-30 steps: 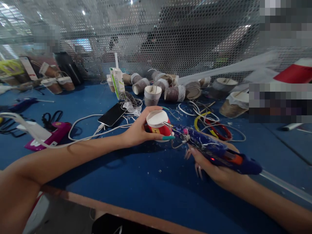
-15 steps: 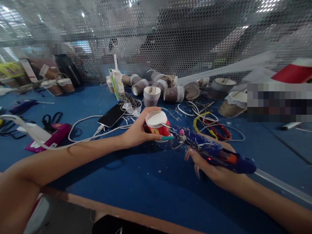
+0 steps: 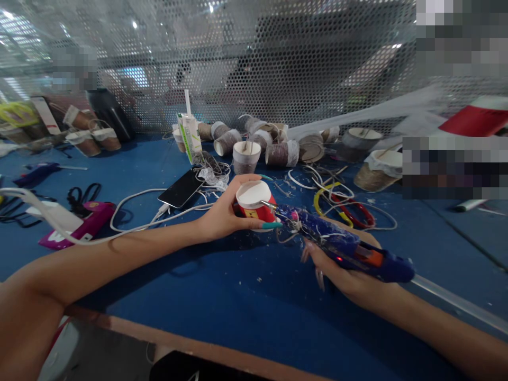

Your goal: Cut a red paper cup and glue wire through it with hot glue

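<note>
My left hand (image 3: 224, 214) is wrapped round a red paper cup (image 3: 256, 197) with a white inside, its mouth tilted up toward me. In my right hand (image 3: 341, 272) is a blue glue gun (image 3: 333, 238), with a clear glue stick (image 3: 456, 296) jutting out of its back end. The metal nozzle (image 3: 269, 205) is at the cup's right rim; whether it touches cannot be made out. Strands of dried glue cling to the gun's front, and a small red light glows on its side.
Several twine-wrapped cups (image 3: 281, 153) lie against the perforated metal screen (image 3: 317, 63). A phone (image 3: 180, 189) with a white cable is left of the cup. Yellow-handled pliers or scissors (image 3: 331, 203) and loose cord lie to the right. A drink carton (image 3: 190, 135) stands behind.
Almost nothing differs. Both hands, the cup and the glue gun keep their places, apart from a very slight shift of the whole view.
</note>
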Tool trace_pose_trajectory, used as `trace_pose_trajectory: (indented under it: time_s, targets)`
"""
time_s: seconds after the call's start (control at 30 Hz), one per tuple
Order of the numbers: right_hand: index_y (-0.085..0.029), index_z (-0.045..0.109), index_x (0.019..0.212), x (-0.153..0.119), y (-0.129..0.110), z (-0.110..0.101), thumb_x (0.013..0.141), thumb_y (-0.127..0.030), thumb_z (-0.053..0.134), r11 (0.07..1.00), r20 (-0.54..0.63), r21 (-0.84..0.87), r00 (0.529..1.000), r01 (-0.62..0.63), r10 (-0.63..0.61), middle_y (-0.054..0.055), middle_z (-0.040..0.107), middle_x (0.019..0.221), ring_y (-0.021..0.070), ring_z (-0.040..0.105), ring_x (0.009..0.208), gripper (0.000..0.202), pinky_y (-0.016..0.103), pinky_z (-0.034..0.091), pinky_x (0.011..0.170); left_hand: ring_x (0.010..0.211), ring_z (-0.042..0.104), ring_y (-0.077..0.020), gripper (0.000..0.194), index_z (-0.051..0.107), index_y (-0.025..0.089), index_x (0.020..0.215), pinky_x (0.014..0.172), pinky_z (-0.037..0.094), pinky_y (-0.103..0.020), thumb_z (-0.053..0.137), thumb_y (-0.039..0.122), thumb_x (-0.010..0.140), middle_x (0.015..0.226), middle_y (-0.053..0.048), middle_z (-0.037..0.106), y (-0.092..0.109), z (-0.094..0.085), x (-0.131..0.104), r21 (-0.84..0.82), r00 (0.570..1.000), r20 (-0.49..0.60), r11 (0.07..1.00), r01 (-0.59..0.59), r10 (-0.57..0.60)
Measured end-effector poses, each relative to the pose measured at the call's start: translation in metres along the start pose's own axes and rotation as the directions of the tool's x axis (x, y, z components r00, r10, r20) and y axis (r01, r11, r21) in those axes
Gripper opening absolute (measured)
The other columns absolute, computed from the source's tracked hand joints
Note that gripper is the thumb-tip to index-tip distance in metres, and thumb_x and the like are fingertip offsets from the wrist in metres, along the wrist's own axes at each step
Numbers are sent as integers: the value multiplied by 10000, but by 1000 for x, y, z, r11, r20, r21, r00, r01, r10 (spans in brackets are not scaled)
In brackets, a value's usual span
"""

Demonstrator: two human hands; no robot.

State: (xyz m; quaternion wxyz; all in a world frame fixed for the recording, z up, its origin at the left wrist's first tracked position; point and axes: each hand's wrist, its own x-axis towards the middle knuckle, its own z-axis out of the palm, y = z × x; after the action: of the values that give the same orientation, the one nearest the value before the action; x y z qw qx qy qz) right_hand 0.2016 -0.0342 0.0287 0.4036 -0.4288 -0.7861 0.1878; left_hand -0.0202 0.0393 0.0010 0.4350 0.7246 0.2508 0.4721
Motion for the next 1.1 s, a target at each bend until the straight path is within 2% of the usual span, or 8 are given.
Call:
trace_pose_trajectory:
  time_s: [0.23,0.73,0.9,1.1]
  targets:
    - [-250,526,604,-2,1,1,838,-323,553,999,-25,12,999,-33,34,-17,548,528,130,541,468,247,284,442,498,1073,561,-224,727,389,258,1200,934,491,-410,802,218,603,1145,-26,526,2,1,0,-65,1000,6,998,22,-22]
    - [-248,483,619,-3,0,1,835,-339,559,998,-69,-2,996,-56,55,-24,521,497,129,505,435,246,283,426,460,1111,571,-261,735,378,263,1200,961,476,-459,805,235,603,1168,-35,551,2,0,0,-46,999,23,998,40,-39]
    - [-256,495,619,-2,-1,-2,849,-353,555,999,-12,-18,999,-47,47,-17,539,490,145,528,441,257,296,447,465,1122,574,-281,738,374,265,1205,962,473,-483,807,257,607,1176,-39,563,1,0,0,-45,999,28,998,41,-40]
    - [-263,491,617,-1,1,-3,873,-355,531,998,5,-35,999,-45,45,-21,539,488,147,536,440,275,306,465,478,1124,568,-286,746,379,265,1210,956,468,-490,811,251,602,1179,-45,566,1,0,0,-63,999,31,997,45,-43]
